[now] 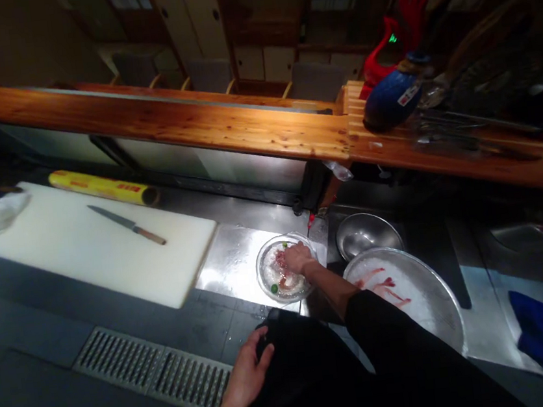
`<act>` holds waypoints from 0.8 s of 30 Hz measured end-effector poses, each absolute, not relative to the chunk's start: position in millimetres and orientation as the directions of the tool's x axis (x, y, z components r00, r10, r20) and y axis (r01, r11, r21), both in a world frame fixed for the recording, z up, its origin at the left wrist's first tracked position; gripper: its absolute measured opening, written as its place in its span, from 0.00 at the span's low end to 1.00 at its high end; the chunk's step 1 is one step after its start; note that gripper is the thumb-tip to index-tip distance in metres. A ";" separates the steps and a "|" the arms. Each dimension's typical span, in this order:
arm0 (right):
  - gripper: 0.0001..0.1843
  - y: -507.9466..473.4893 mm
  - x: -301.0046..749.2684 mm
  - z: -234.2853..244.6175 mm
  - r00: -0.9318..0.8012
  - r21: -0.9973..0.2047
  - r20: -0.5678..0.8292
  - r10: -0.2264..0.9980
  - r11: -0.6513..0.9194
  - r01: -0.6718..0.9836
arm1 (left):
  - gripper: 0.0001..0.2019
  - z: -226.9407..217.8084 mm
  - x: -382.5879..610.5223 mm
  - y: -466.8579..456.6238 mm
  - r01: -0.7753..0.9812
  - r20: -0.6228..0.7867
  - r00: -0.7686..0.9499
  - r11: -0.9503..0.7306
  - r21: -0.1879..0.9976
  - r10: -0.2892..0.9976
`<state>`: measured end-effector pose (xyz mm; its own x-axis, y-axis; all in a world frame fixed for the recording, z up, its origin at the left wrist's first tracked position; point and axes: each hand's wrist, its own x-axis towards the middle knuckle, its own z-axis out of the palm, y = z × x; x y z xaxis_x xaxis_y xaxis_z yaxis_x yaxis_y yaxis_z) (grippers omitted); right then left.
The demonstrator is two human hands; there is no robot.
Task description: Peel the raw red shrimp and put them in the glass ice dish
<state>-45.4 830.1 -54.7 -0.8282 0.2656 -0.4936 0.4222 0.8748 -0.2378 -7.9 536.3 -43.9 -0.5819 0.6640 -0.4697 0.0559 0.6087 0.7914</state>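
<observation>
Black sleeve (394,333), bare forearms (327,283)

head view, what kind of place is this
Probably a restaurant prep station behind a bar: a long wooden counter, a white cutting board with a knife, and the right hand at a glass plate.

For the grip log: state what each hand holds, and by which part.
The right hand reaches into the round clear glass plate; whether it grips anything there cannot be told. The left hand holds nothing, resting open on black clothing.
</observation>
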 end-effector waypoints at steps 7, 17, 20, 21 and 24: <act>0.33 820.2 -50.3 -67.0 -0.838 -0.187 -0.487 0.247 0.908 0.376 | 0.25 -52.3 -16.7 526.0 0.026 -0.472 -0.602 0.606 0.795 0.644; 0.29 827.1 -48.0 -61.4 -0.845 -0.193 -0.466 0.262 0.902 0.386 | 0.26 -59.9 -23.8 523.4 0.054 -0.435 -0.630 0.595 0.802 0.644; 0.35 824.2 -44.6 -53.2 -0.845 -0.196 -0.464 0.266 0.899 0.391 | 0.27 -58.1 -25.9 524.9 0.060 -0.439 -0.609 0.591 0.805 0.660; 0.36 822.7 -42.8 -50.6 -0.846 -0.200 -0.461 0.267 0.898 0.392 | 0.28 -57.9 -26.8 525.8 0.065 -0.445 -0.599 0.595 0.801 0.666; 0.36 819.2 -37.9 -46.7 -0.851 -0.216 -0.450 0.271 0.891 0.399 | 0.31 -60.3 -30.0 530.3 0.104 -0.458 -0.567 0.611 0.785 0.684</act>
<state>-37.9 819.2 -46.7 -0.8506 0.2713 -0.4505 0.3986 0.8914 -0.2158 -30.0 530.3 -60.3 -0.5675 0.6844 -0.4578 0.1040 0.6111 0.7847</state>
